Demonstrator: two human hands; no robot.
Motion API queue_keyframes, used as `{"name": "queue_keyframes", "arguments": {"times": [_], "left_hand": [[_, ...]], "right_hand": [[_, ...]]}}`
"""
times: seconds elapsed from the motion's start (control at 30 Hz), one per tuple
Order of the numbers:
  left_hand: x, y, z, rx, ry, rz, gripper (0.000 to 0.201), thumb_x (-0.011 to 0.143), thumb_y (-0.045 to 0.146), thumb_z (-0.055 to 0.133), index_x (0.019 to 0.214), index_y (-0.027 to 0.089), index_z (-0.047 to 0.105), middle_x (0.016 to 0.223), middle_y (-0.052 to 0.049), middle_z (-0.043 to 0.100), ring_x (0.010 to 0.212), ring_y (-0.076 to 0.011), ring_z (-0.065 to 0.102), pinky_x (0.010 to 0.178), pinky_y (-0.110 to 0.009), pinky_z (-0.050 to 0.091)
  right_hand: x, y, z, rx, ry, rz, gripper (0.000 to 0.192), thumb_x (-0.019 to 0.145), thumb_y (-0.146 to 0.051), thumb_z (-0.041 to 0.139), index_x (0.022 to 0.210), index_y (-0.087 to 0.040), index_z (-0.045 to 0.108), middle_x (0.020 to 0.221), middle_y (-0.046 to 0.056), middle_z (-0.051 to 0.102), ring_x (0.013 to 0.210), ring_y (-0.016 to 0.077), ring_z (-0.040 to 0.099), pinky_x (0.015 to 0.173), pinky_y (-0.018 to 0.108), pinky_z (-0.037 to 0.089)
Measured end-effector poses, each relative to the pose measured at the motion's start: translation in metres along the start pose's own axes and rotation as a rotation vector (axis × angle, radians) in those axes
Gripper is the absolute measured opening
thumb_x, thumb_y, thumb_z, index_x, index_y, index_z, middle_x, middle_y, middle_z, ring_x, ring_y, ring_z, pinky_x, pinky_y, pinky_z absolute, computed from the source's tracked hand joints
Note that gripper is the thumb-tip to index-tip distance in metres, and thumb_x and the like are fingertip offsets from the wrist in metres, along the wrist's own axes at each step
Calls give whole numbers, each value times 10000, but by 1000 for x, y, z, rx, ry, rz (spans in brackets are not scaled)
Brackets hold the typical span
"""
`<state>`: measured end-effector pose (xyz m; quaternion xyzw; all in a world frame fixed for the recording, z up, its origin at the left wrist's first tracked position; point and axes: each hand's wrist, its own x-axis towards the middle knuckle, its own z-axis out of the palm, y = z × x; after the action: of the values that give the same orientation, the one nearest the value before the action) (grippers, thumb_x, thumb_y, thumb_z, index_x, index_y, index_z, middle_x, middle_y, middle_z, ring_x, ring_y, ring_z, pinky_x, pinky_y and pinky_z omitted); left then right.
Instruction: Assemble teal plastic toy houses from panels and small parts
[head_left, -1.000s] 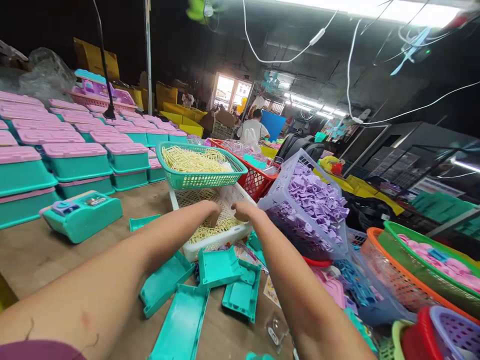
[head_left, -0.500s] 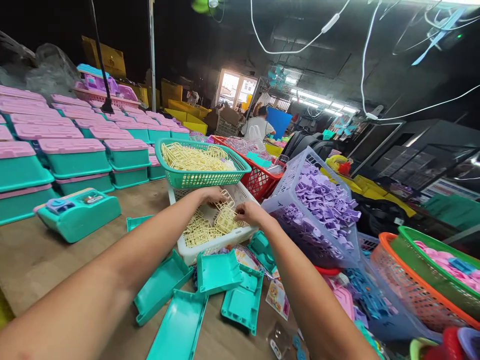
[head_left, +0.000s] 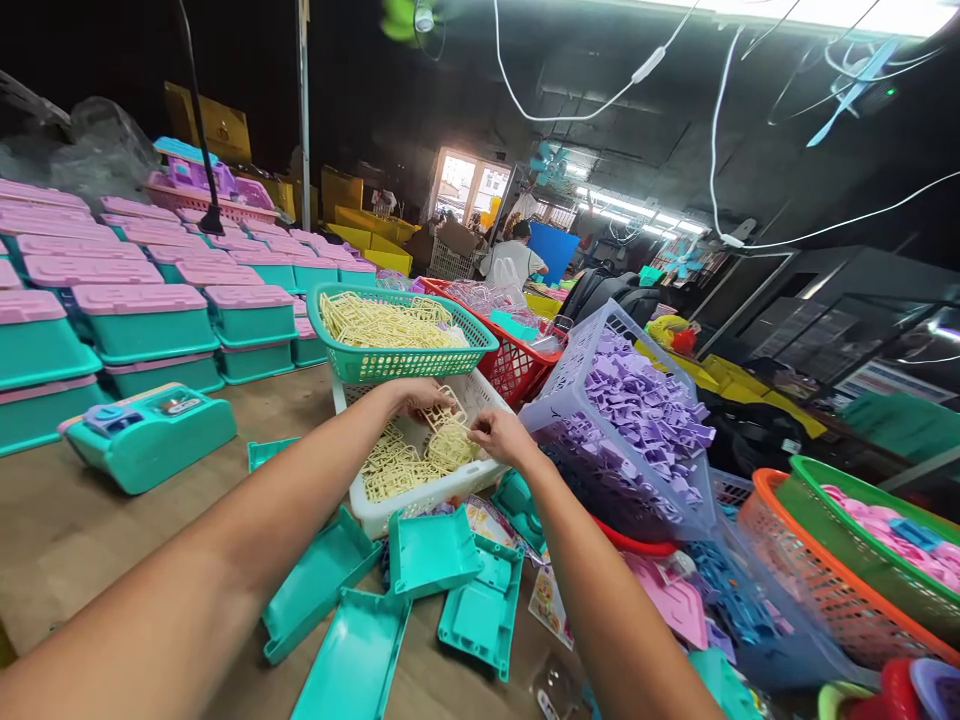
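My left hand (head_left: 422, 396) is closed on a pale yellow plastic frame (head_left: 452, 407), which stands tilted above the white basket (head_left: 442, 492). Just to the right, my right hand (head_left: 498, 434) has its thumb and fingers pinched together at the basket's right side; what they hold, if anything, I cannot make out. Below both hands, a heap of similar yellow lattice pieces (head_left: 401, 470) lies in the white basket. A teal basket (head_left: 409, 365) full of yellow pieces rests on the far end of the white one.
Teal plastic trays (head_left: 433, 552) lie in front. A teal toy case (head_left: 154, 438) sits left, before stacked pink-lidded boxes (head_left: 142, 310). At right are a tilted lilac crate (head_left: 559, 400) of purple parts and an orange basket (head_left: 817, 580). A co-worker (head_left: 517, 255) is in the background.
My right hand has drawn slightly away from the yellow pieces. My left hand keeps its hold on a yellow frame, which now stands more upright. The view has shifted slightly.
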<state>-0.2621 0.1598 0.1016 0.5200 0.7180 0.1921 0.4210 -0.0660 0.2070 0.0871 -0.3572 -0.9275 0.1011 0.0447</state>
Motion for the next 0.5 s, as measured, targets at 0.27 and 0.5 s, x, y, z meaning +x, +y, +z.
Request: {"name": "queue_keyframes", "arguments": {"times": [0.27, 0.5], "left_hand": [[-1, -14, 13, 512, -352, -331, 183, 912, 301, 660, 901, 118, 650, 816, -16, 666, 701, -131, 641, 645, -282, 556], [0, -6, 12, 612, -311, -182, 323, 930, 436, 617, 905, 119, 675, 818, -31, 701, 713, -143, 672, 691, -324, 583]], "right_hand": [[12, -3, -1, -111, -192, 101, 266, 880, -294, 590, 1007, -122, 749, 1024, 137, 748, 914, 225, 679, 721, 266, 463], [9, 1, -5, -59, -156, 99, 416, 958, -461, 485, 1099, -156, 729, 1124, 129, 736, 1012, 226, 683, 797, 263, 481]]}}
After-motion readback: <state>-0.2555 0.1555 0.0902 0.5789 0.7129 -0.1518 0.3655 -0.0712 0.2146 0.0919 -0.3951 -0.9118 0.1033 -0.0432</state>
